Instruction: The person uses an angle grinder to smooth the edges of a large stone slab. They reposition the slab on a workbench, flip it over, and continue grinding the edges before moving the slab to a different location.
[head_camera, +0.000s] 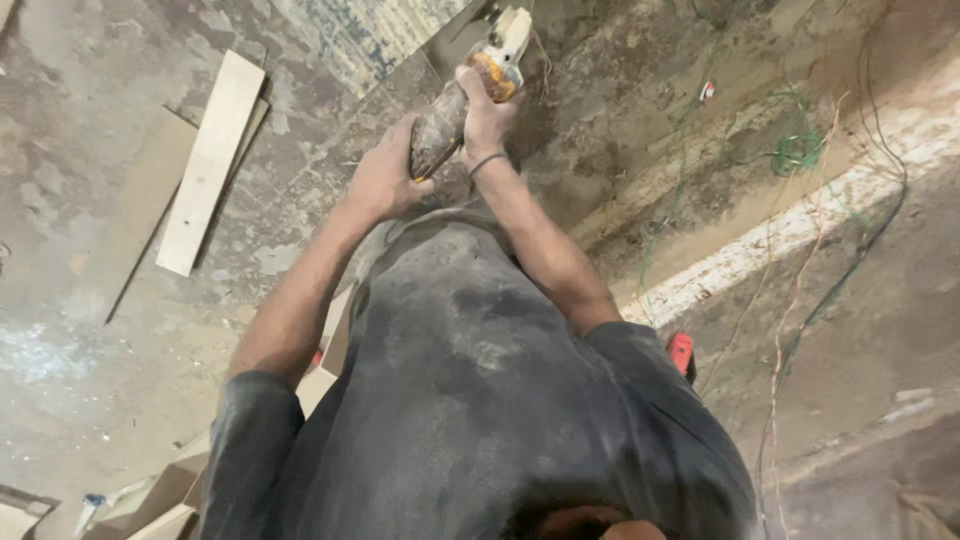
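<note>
Dusty, stained concrete floor (90, 330) spreads under us, with a pale wooden plank (210, 160) lying well apart on our left and tangled green wire (797, 152) and thin cables off to the right. We grip a dirty handheld power tool (465, 100) with both hands out in front of our dark, dust-covered shirt (480, 390). Our left hand (385, 180) is wrapped closed around the rear end of the tool's body, and our right hand (487, 110) is closed around its orange middle, just behind the pale head. A thin band circles our right wrist. A small red object (681, 352) shows just beside our right sleeve
</note>
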